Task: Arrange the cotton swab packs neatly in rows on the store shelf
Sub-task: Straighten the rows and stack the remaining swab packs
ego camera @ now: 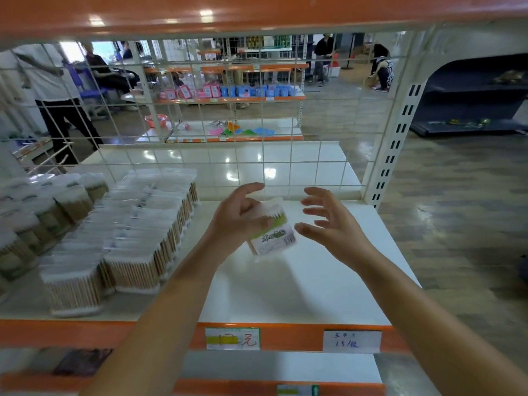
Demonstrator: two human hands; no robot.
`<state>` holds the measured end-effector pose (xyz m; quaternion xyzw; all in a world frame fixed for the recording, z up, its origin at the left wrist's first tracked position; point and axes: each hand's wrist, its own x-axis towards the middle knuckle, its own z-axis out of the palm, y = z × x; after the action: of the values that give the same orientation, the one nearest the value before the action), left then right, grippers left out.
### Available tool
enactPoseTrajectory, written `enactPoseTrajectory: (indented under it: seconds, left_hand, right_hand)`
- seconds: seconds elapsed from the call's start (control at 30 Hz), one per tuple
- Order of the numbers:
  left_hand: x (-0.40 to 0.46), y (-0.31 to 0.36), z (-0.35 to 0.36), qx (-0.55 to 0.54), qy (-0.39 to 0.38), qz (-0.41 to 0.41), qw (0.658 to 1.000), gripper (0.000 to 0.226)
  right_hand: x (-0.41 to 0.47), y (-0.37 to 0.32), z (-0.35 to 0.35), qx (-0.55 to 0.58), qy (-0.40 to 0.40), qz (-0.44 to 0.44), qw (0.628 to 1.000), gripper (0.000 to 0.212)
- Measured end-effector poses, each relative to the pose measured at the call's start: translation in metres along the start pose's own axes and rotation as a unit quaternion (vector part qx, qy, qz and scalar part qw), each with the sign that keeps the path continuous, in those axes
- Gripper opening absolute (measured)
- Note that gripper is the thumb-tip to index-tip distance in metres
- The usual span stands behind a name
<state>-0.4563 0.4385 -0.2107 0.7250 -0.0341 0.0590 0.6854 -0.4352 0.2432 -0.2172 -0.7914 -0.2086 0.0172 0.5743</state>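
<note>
My left hand [238, 217] grips a cotton swab pack [273, 232] with a green and white label, tilted above the white shelf [300, 290]. My right hand [328, 224] hovers just to the right of the pack, fingers spread and apart from it. Rows of clear swab packs [137, 235] with wooden sticks stand upright on the left half of the shelf. Round swab tubs [43, 215] stand further left.
A white wire grid [263, 155] closes the shelf's back. An orange shelf edge [285, 335] carries price labels [233, 338]. An upright post [397, 150] stands at the right. People and other shelves show beyond the grid.
</note>
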Motion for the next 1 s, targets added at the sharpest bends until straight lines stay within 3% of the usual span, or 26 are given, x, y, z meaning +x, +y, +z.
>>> enactPoseTrajectory:
  seconds: [0.23,0.6,1.0]
  left_hand:
    - [0.0,0.003,0.011,0.057,-0.044,0.007,0.997,0.04]
    - [-0.007,-0.011,0.004,0.041,-0.018,-0.01,0.999,0.037]
    - [-0.007,-0.014,0.005,0.014,-0.022,-0.016,1.0,0.034]
  right_hand:
    - [0.0,-0.002,0.012,-0.007,-0.048,-0.002,0.999,0.031]
    - [0.003,-0.002,0.007,0.095,0.027,0.004,0.995,0.034]
    - [0.001,0.0,0.008,0.083,0.034,0.019,0.996,0.029]
